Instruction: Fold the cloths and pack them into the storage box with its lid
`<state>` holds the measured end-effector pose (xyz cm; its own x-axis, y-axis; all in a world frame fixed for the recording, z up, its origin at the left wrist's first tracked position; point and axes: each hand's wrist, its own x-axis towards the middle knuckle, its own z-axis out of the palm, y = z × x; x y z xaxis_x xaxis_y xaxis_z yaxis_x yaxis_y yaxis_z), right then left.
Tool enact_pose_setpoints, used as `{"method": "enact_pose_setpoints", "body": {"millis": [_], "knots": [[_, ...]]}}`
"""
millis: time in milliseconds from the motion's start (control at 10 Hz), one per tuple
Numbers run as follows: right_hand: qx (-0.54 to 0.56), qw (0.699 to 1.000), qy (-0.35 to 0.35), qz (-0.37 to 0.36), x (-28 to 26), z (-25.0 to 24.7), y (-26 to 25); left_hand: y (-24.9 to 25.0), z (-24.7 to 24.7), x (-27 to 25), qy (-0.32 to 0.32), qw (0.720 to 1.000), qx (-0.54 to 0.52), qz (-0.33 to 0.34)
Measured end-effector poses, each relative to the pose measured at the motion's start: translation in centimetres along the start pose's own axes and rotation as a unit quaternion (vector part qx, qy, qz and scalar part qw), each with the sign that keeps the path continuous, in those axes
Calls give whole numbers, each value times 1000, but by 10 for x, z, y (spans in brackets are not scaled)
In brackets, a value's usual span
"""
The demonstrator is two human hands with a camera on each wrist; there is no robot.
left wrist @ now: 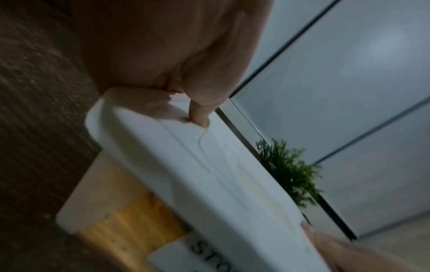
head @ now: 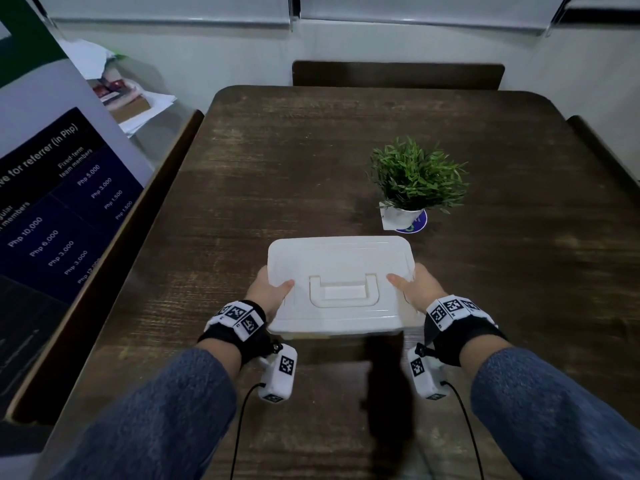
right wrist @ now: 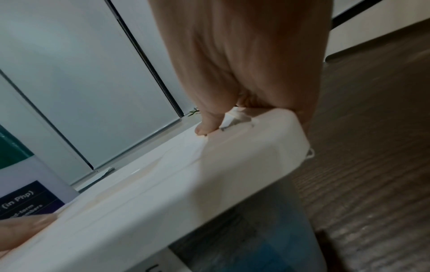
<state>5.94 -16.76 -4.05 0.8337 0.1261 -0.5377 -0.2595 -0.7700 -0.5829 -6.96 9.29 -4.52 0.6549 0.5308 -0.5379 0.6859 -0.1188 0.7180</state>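
A white storage box with its lid (head: pixel 341 268) on sits near the front middle of the dark wooden table (head: pixel 277 161). My left hand (head: pixel 268 291) grips its left end, thumb (left wrist: pixel 200 114) on the lid (left wrist: pixel 186 156). My right hand (head: pixel 417 287) grips the right end the same way, thumb (right wrist: pixel 207 125) on the lid (right wrist: pixel 186 184). Through the cloudy box wall (left wrist: pixel 97 193), a yellow cloth (left wrist: pixel 130 219) shows in the left wrist view and a blue cloth (right wrist: pixel 256 239) in the right wrist view. Whether the box rests on the table or hangs just above it is unclear.
A small potted green plant (head: pixel 415 178) stands just beyond the box to the right. A large printed board (head: pixel 52 202) leans along the left side. Chair backs (head: pixel 398 76) line the far, left and right edges of the table.
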Motion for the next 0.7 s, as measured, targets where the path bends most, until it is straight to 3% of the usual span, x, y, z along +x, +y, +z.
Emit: {"method": "enact_pose_setpoints", "body": {"millis": [100,400,600,700], "knots": [[20,1000,16,-2,-5,1,3,4,4,-3,12,998,64,18],[92,995,33,-24,-22,2,16,11,6,-6,-19,995,83,47],[92,994,50,-9,-33,-19,45,14,29,-19,-90,989,106,46],[78,995,56,22,-36,-31,59,15,44,-23,-90,990,102,33]]}}
